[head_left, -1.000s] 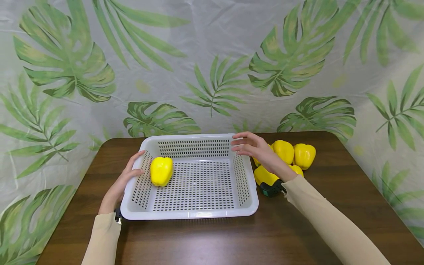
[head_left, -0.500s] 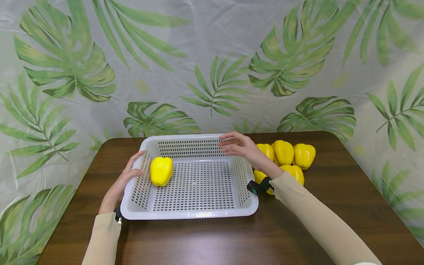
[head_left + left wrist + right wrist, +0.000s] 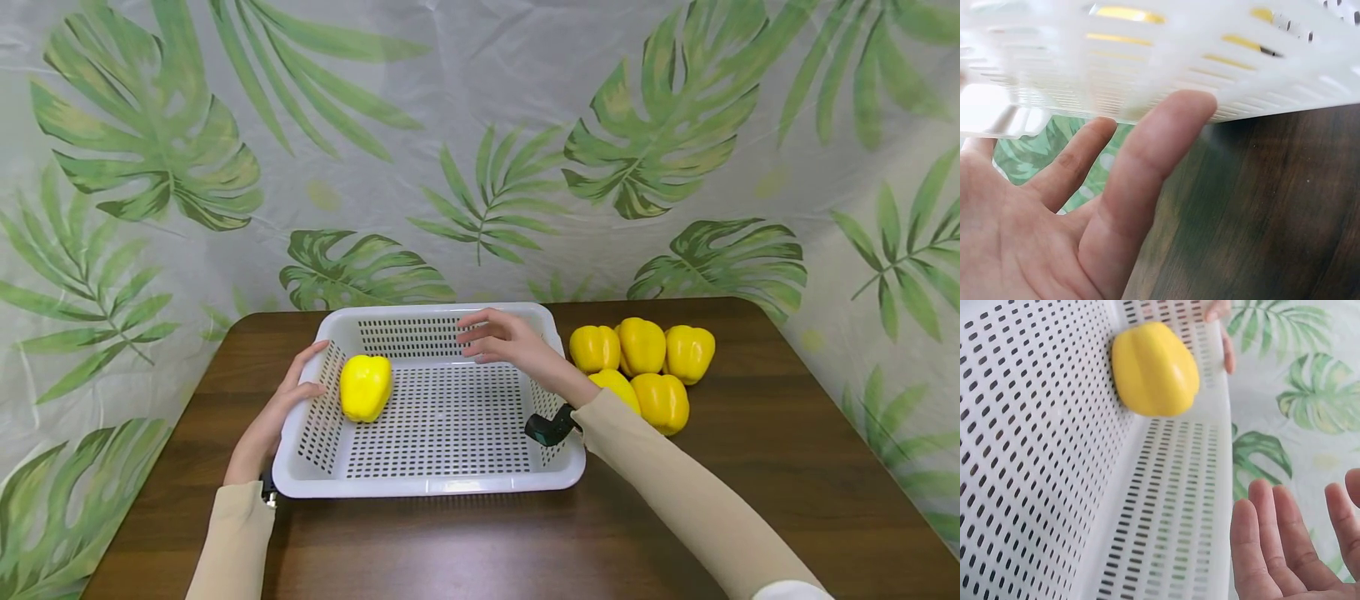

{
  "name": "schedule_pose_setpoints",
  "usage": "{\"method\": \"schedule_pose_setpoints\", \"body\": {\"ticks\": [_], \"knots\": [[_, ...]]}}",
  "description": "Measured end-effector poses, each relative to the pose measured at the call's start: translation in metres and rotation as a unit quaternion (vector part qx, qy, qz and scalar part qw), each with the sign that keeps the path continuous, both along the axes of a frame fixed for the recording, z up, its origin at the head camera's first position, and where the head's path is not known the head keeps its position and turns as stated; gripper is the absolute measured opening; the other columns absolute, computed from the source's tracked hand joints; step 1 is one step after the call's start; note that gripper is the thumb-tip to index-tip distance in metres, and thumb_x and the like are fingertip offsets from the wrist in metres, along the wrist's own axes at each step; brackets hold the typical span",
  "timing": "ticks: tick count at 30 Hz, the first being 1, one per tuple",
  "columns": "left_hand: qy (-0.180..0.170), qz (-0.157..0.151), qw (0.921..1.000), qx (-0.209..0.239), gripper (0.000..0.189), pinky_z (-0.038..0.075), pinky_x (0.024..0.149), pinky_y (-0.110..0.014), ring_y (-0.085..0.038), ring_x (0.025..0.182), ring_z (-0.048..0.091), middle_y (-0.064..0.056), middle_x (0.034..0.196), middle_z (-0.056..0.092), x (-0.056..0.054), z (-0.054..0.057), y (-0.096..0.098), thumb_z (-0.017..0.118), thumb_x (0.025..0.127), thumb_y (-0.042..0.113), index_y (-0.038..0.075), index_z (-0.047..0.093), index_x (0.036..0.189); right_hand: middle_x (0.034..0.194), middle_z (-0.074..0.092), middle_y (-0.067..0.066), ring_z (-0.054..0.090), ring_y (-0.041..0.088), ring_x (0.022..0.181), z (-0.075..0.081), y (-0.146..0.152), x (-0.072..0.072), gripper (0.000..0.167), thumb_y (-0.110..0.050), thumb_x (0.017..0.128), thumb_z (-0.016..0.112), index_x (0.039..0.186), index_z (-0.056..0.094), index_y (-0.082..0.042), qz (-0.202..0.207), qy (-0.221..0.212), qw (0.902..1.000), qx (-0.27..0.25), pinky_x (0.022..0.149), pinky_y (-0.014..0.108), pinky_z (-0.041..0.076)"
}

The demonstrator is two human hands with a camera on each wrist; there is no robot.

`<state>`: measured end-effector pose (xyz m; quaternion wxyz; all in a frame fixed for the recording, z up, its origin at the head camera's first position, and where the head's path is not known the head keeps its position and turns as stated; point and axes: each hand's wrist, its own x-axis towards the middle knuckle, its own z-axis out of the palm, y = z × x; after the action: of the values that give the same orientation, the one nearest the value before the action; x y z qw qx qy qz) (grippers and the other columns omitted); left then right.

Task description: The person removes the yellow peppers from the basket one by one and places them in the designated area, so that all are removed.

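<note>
A white perforated plastic basket [image 3: 438,487] stands on the table with one yellow bell pepper [image 3: 366,388] inside, near its left wall. My left hand [image 3: 273,412] grips the basket's left rim, the thumb and a finger reaching over the edge. In the left wrist view other fingers [image 3: 1069,164] rest against the outer wall. Over the right part of the basket hovers my right hand [image 3: 517,343], fingers loosely bent and holding nothing. The right wrist view shows its fingers [image 3: 1294,534] apart from the pepper.
Several yellow bell peppers [image 3: 660,403] sit in a cluster on the brown wooden table [image 3: 780,467], just right of the basket. A leaf-patterned cloth [image 3: 495,100] hangs behind the table. A dark device [image 3: 551,427] is strapped at my right wrist.
My right hand has moved left from above the basket's right rim to over its inside, uncovering more of the peppers at right. The left hand, basket and pepper inside stay put.
</note>
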<state>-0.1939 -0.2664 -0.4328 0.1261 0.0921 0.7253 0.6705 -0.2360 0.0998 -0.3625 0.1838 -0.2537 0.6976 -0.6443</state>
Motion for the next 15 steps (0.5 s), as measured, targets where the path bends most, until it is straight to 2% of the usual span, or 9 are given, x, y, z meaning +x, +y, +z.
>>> {"method": "schedule_pose_setpoints", "body": {"ticks": [4, 8, 10, 15], "knots": [[-0.001, 0.001, 1.0000, 0.000, 0.064, 0.046, 0.081, -0.056, -0.053, 0.123, 0.028, -0.014, 0.155, 0.000, 0.000, 0.000, 0.000, 0.036, 0.095, 0.014, 0.036, 0.012, 0.150, 0.125, 0.055, 0.025, 0.054, 0.044, 0.110, -0.004, -0.012, 0.001, 0.035, -0.006, 0.099, 0.048, 0.133, 0.047, 0.003, 0.004, -0.006, 1.0000, 0.007, 0.093, 0.051, 0.043], [-0.001, -0.001, 1.0000, 0.003, 0.065, 0.046, 0.080, -0.056, -0.053, 0.123, 0.027, -0.014, 0.155, -0.001, 0.000, 0.000, 0.000, 0.036, 0.095, 0.014, 0.037, 0.012, 0.150, 0.123, 0.058, 0.022, 0.057, 0.040, 0.107, -0.007, -0.025, 0.003, 0.036, -0.007, 0.098, 0.051, 0.132, 0.048, 0.002, 0.005, -0.004, 0.9994, 0.035, 0.091, 0.047, 0.046], [0.000, -0.001, 1.0000, 0.003, 0.065, 0.046, 0.080, -0.056, -0.053, 0.123, 0.027, -0.014, 0.155, -0.001, 0.001, 0.000, 0.000, 0.036, 0.095, 0.014, 0.037, 0.013, 0.150, 0.124, 0.057, 0.022, 0.057, 0.040, 0.106, -0.008, -0.031, 0.003, 0.036, -0.005, 0.098, 0.050, 0.133, 0.047, 0.003, 0.010, -0.002, 0.9989, 0.047, 0.090, 0.044, 0.047], [-0.001, -0.002, 1.0000, 0.007, 0.065, 0.046, 0.079, -0.053, -0.052, 0.123, 0.027, -0.014, 0.154, 0.000, 0.001, 0.000, 0.000, 0.035, 0.095, 0.013, 0.037, 0.012, 0.151, 0.127, 0.054, 0.023, 0.056, 0.041, 0.107, -0.013, -0.048, 0.003, 0.037, -0.002, 0.096, 0.047, 0.133, 0.047, 0.001, 0.030, -0.014, 0.9977, 0.059, 0.091, 0.049, 0.046]]}}
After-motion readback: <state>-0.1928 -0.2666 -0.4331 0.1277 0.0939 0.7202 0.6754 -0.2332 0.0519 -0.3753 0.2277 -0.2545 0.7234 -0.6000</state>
